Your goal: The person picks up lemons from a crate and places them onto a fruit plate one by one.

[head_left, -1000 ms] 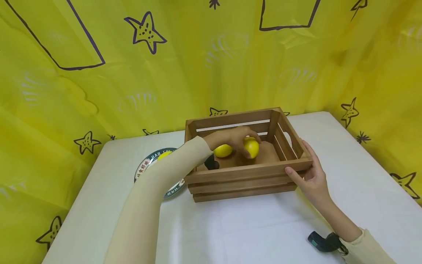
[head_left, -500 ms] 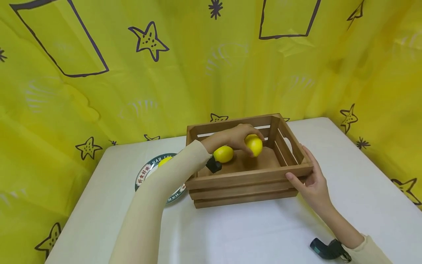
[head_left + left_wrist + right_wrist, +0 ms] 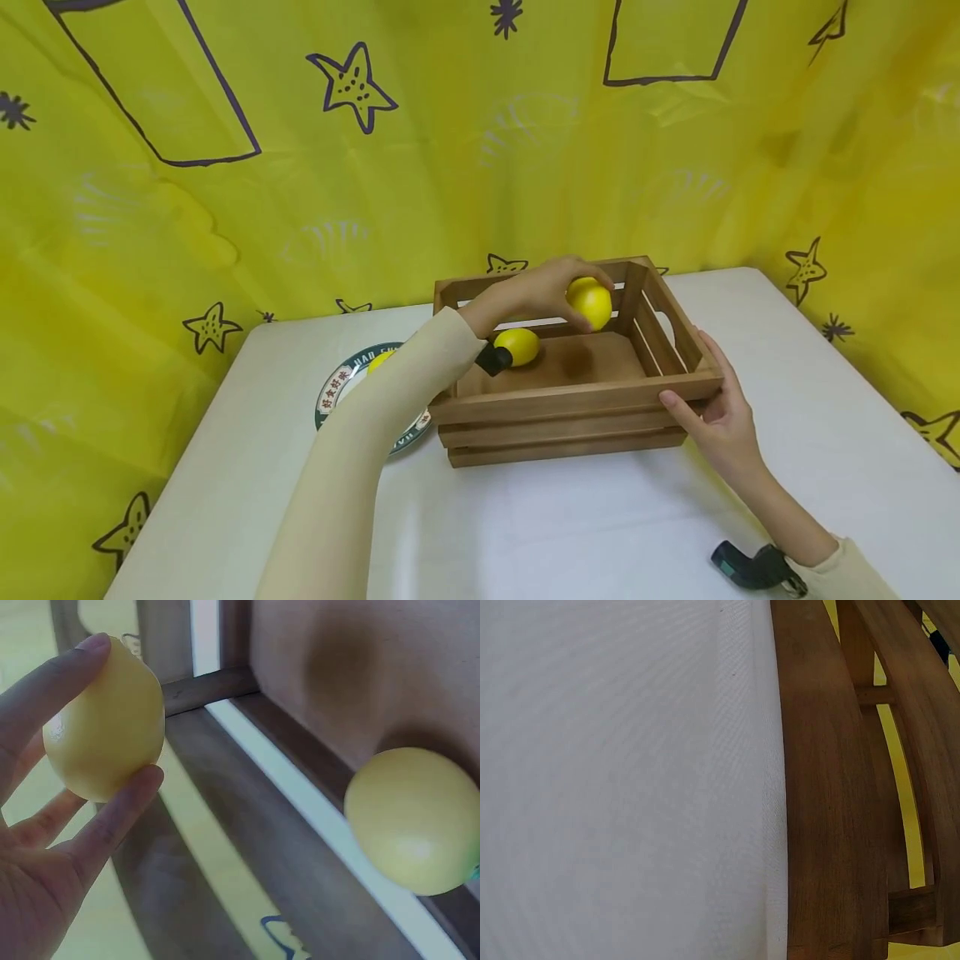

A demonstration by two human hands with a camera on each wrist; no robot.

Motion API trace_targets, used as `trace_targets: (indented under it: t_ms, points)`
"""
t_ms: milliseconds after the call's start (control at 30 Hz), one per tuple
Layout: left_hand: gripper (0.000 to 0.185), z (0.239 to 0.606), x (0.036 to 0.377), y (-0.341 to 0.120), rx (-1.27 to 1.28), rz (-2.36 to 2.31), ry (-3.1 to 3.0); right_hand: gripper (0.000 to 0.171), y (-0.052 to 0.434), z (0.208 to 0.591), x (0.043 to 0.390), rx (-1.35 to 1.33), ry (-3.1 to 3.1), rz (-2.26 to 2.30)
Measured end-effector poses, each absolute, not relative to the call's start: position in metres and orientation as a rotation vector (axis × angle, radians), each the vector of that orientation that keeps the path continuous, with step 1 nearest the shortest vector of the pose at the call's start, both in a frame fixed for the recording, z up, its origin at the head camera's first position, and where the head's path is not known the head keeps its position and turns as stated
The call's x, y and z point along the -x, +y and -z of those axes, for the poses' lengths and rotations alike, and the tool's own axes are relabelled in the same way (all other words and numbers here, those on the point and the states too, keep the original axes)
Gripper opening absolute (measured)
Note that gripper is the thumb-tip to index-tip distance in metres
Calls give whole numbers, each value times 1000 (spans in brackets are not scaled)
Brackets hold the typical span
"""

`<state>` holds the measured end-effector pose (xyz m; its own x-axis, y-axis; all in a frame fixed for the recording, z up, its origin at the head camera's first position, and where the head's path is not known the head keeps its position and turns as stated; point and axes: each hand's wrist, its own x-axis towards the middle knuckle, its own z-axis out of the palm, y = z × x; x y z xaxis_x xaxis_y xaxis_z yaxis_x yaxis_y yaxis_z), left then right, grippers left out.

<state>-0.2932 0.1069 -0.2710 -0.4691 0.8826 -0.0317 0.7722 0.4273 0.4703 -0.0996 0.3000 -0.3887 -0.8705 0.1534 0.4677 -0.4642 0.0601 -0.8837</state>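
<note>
My left hand [image 3: 551, 287] holds a yellow lemon [image 3: 590, 304] between thumb and fingers, raised over the floor of a slatted wooden crate [image 3: 570, 408]. The left wrist view shows thumb and fingertips pressed around the held lemon [image 3: 109, 727]. A second lemon [image 3: 519, 346] lies inside the crate, near its left end; this other lemon [image 3: 412, 817] also appears at the right of the left wrist view. With its thumb on the front slat, my right hand [image 3: 727, 425] grips the crate's front right corner. Only crate slats [image 3: 825, 787] and white cloth show in the right wrist view.
Left of the crate, a round plate [image 3: 335, 387] with a green patterned rim is partly covered by the left sleeve. Something yellow [image 3: 378, 360] shows on it. White cloth [image 3: 570, 517] covers the table, and a yellow curtain [image 3: 450, 183] hangs behind.
My left hand has lifted the lemon higher from the crate floor. The right hand keeps its grip on the crate's corner. The head view has shifted slightly.
</note>
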Motion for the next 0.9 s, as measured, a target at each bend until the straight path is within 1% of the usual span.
trace_targets:
  t_ms: [100,300,400,567,633,900]
  points:
    - [59,262,291,103,-1401,-631,2435,83,299,390,99,-293,-1905,-1869]
    - [62,240,294,95,-1480,-762,2456,82,297,389,98,-283,-1901,-1866]
    - [63,230,293,84,-1400,-832,2490,82,297,388,99,-289,-1907,-1858]
    - [63,216,297,67,-1408,-854,2539,81,295,388,101,-309,-1883,-1868]
    - [64,212,299,62,-1453,-844,2556,81,295,388,101,-308,-1874,-1871]
    - [65,208,298,38,-1428,-870,2618,81,295,386,99,-304,-1860,-1901]
